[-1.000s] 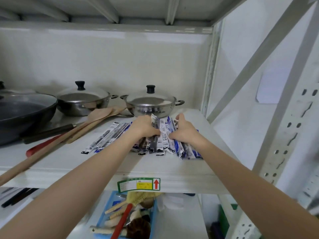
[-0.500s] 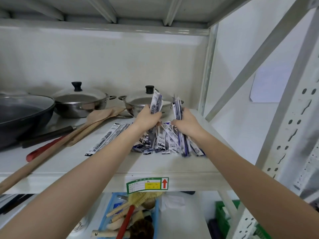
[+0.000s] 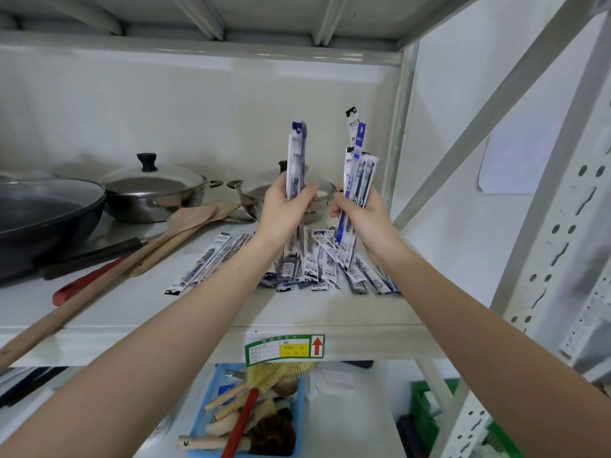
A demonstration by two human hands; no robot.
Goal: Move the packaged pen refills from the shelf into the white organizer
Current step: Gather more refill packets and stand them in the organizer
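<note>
Refills, packaged, in two lots. Held lot: left hand closed around a slim upright bundle; right hand closed around a second, fanned bundle, its upper ends splayed. A second ago both hands lay pressed on the flat heap; half a second ago the packets were just tipping up; now both bundles stand nearly vertical, lifted clear above the shelf, in front of the lidded steel pot. Remaining lot: loose heap flat on the shelf below the hands, plus a few strays to the left, beside the wooden spatulas. White organizer: not in view. Status, judged: first pick secured, transfer not begun; at least one more pick needed for the remainder. Risk, judged: slick, thin packets may slip from the fanned right-hand bundle during the carry.
</note>
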